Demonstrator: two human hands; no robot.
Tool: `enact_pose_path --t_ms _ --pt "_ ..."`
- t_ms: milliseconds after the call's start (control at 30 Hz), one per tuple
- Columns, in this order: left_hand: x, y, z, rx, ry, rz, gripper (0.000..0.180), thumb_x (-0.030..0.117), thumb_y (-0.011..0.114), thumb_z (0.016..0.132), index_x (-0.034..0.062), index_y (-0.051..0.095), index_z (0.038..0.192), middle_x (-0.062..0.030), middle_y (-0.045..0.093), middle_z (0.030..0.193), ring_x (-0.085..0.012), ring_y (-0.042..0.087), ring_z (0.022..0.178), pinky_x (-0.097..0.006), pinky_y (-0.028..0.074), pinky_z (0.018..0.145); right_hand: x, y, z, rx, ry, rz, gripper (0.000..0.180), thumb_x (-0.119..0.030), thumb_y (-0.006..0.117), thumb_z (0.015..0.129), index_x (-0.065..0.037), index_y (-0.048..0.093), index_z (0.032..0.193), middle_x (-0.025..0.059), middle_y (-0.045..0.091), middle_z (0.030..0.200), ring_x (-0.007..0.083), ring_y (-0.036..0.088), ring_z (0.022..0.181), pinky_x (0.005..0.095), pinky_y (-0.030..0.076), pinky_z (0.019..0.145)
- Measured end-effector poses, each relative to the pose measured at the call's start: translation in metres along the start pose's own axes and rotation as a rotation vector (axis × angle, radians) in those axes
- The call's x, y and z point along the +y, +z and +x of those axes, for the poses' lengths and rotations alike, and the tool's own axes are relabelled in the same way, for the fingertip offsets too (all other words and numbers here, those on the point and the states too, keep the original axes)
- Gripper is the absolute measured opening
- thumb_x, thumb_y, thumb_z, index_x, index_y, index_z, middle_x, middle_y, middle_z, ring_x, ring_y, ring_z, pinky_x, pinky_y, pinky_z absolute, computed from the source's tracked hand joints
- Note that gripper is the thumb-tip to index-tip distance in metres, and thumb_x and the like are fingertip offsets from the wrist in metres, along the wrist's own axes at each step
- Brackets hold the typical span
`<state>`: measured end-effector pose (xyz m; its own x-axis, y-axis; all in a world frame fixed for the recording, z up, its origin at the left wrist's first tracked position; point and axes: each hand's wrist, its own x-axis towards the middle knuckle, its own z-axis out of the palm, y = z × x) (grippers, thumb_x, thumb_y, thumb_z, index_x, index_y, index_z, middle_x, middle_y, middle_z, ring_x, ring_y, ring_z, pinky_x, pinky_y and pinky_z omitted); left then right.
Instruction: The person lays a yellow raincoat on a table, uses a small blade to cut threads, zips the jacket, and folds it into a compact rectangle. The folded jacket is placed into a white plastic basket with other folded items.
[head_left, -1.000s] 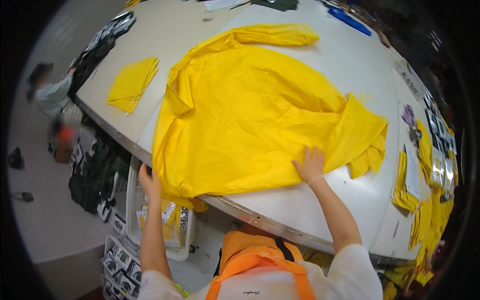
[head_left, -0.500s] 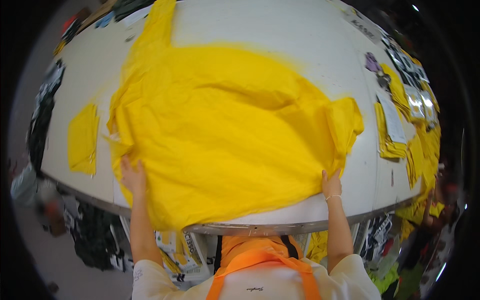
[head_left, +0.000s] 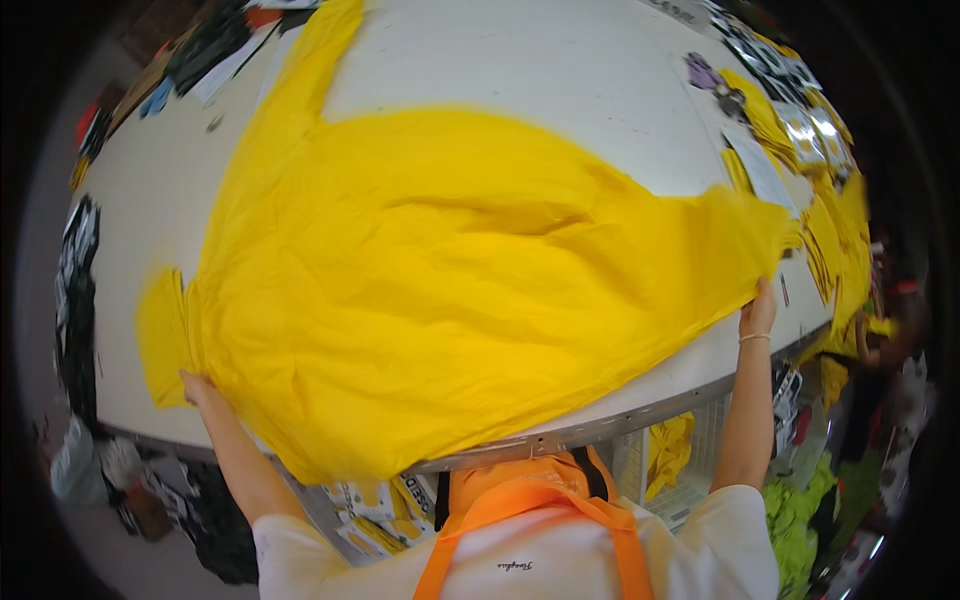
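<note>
A large yellow garment [head_left: 430, 260] is spread over the pale table [head_left: 480, 50], creased across its middle. One long sleeve [head_left: 300, 95] runs to the far left, and another part stretches out to the right. My left hand [head_left: 198, 388] has its fingers closed on the garment's lower left edge. At the right, my right hand [head_left: 758, 308] grips the end of the outstretched part from below. The cloth's near edge hangs over the table's front rim at the left of my body. Beside my left hand lies a folded yellow piece [head_left: 162, 335], partly covered by the garment.
Folded yellow pieces [head_left: 820, 245] and a white sheet [head_left: 762, 175] lie at the right. A purple cloth [head_left: 702, 72] is farther back. Dark garments [head_left: 75, 320] hang at the left edge. Under the table are packed yellow goods [head_left: 375, 515]. Another person [head_left: 890, 330] is at the far right.
My hands have moved apart: the left outward and nearer, the right outward and slightly farther away. The garment's right part is now pulled out straight, and its left side reaches the folded piece.
</note>
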<state>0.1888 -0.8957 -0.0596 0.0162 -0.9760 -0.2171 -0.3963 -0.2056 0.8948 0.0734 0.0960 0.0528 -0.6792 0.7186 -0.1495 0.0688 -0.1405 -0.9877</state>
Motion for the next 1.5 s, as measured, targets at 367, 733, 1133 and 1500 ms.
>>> enact_pose_path --t_ms 367,733,1133,1500 --pt "-0.08 0.018 -0.285 -0.47 1.14 1.172 0.072 0.049 0.048 0.088 0.0149 0.02 0.145 -0.0121 0.014 0.151 -0.0376 0.016 0.136 -0.058 0.017 0.105 0.076 -0.191 -0.034 0.437 0.175 -0.255 0.014 -0.009 0.053 0.079 -0.002 0.056 0.091 0.0043 0.051 0.068 0.0156 0.043 0.043 0.031 0.033 0.037" --pt "-0.05 0.047 -0.333 -0.463 1.414 0.939 0.069 0.04 0.054 0.086 0.0068 0.029 0.14 -0.0177 0.026 0.145 -0.0343 0.023 0.134 -0.051 0.016 0.108 0.075 -0.174 0.079 0.155 -0.094 -1.147 0.054 -0.025 0.063 0.079 0.002 0.048 0.123 0.0223 0.049 0.125 0.0337 0.047 0.116 0.0395 0.036 0.1" --pt "0.021 0.267 -0.931 -1.393 1.038 0.769 0.065 0.051 0.062 0.076 -0.0005 0.056 0.116 -0.0197 0.06 0.112 -0.0315 0.058 0.101 -0.036 0.044 0.088 0.04 -0.014 0.134 -0.862 -0.604 -0.867 0.039 -0.029 0.059 0.081 -0.009 0.053 0.114 0.0175 0.063 0.085 0.0378 0.059 0.08 0.042 0.049 0.071" --pt "0.071 0.22 -0.977 -1.407 0.817 0.711 0.014 0.011 0.06 0.083 -0.0024 0.06 0.08 -0.0023 0.057 0.065 -0.0069 0.048 0.057 -0.024 0.039 0.051 0.031 -0.033 0.198 -1.02 -0.077 -0.526 0.062 -0.027 0.07 0.075 -0.009 0.045 0.129 0.0173 0.055 0.114 0.0259 0.061 0.09 0.036 0.049 0.076"
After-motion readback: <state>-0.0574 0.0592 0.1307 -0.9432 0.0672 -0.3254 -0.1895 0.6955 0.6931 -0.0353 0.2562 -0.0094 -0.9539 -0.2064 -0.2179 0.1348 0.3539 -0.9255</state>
